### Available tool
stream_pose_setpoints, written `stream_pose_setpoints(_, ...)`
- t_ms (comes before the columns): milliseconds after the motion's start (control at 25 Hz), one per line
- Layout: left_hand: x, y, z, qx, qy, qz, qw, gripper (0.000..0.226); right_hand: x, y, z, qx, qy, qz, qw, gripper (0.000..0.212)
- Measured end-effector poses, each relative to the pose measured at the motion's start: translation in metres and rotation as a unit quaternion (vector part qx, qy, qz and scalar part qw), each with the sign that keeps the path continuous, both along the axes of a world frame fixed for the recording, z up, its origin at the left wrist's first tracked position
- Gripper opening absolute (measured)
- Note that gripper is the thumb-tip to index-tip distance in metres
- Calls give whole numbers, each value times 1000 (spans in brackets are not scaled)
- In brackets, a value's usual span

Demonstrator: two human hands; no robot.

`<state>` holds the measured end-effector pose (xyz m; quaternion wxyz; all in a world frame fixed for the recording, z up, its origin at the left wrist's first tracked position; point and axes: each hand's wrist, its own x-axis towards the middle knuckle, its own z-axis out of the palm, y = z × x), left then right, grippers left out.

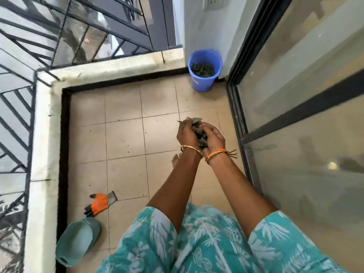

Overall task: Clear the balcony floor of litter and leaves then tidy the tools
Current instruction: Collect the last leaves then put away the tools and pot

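Observation:
My left hand [186,135] and my right hand [213,137] are cupped together around a bunch of dry green-grey leaves [194,127], held above the tiled floor [126,134]. A blue bucket [204,83] stands in the far corner by the wall, with dark leaves lying in its bottom. An orange and black glove [97,204] lies on the floor at the lower left. Next to it sits a pale green dustpan [76,241]. Small bits of debris dot the tiles.
A low white parapet [44,134] with black metal railing [15,107] runs along the left and far sides. A sliding glass door [295,115] with a dark frame closes off the right. My bare foot [175,160] shows beneath my left wrist.

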<state>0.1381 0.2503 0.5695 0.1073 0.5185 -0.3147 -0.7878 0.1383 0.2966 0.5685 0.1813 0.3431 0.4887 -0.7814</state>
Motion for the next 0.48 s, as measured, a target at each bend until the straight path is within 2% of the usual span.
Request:
stream_pose_setpoints(160, -108, -41, 5, 1, -21, -22, 1000, 21, -104, -42, 2, -26, -10, -60, 998, 17)
stream_pose_setpoints(320, -226, -68, -4, -9, -35, -40, 999, 17, -219, -68, -17, -79, -18, -78, 994, 13)
stream_pose_setpoints(480, -344, -86, -50, 7, -28, -42, 999, 6, -338, -81, -65, -158, -14, -88, 983, 19)
